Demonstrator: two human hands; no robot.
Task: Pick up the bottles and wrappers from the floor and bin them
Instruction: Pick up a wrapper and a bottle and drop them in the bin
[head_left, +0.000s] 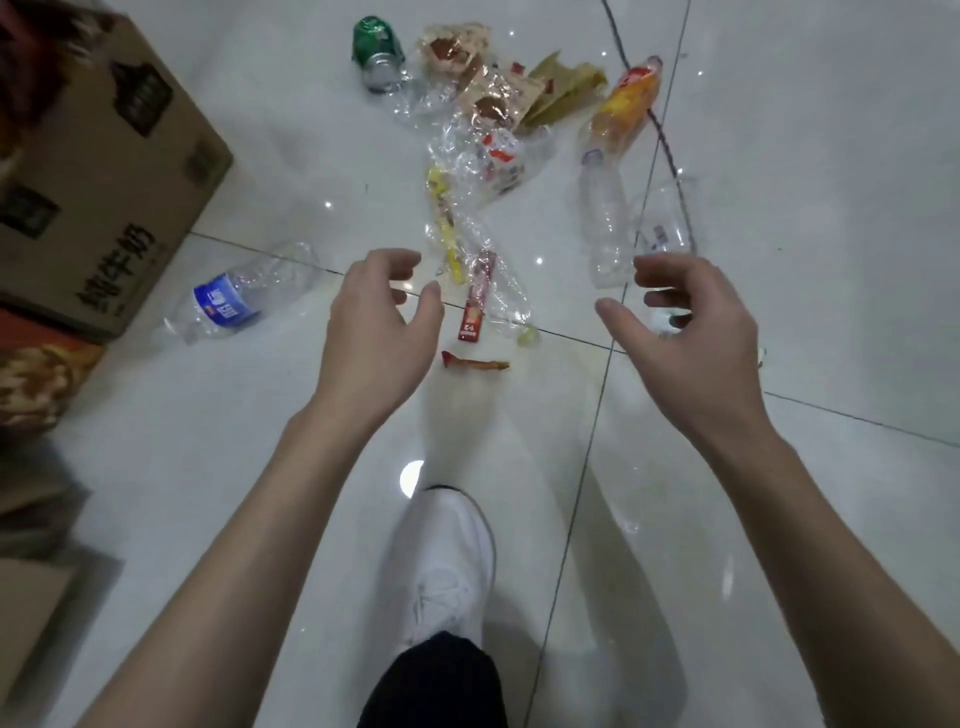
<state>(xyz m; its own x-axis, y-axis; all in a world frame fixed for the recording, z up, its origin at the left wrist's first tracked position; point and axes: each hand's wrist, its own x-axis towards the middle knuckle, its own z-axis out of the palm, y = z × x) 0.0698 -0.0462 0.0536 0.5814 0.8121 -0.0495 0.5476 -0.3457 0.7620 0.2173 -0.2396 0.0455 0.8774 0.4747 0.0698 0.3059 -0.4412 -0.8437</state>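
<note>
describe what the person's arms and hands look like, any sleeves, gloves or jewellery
Both arms are bare up to the frame's edge, with no sleeves in view. The left hand and right hand wear no gloves, and no rings, watch or bracelet show on the fingers or wrists. Nothing is marked or taped on either arm.

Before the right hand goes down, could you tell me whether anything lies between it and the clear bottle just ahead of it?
Nothing visible does: the open right hand hovers beside the clear bottle, with only bare floor around.

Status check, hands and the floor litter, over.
Left hand and right hand open, empty. Bottles and wrappers on floor. Nothing blocking.
</note>
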